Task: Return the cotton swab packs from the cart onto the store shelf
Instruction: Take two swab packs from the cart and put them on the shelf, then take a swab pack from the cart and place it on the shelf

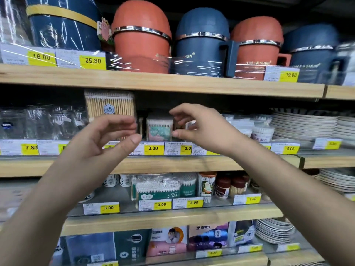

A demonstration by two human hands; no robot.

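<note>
A small cotton swab pack (159, 128) with a pink and green label stands on the middle shelf (172, 164), between my two hands. My left hand (107, 139) hovers just left of it, fingers loosely curved, holding nothing. My right hand (197, 129) hovers just right of it, thumb and fingers apart, also empty. A tall pack of wooden-stick swabs (109, 106) stands behind my left hand. More cotton swab packs (159, 187) lie on the shelf below. No cart is in view.
Blue and orange lidded containers (201, 47) fill the top shelf. Clear glasses (38, 121) stand at the left of the middle shelf, stacked plates (305, 123) at the right. Yellow price tags (153, 148) line the shelf edges. Boxed goods (169, 240) sit on the lowest shelf.
</note>
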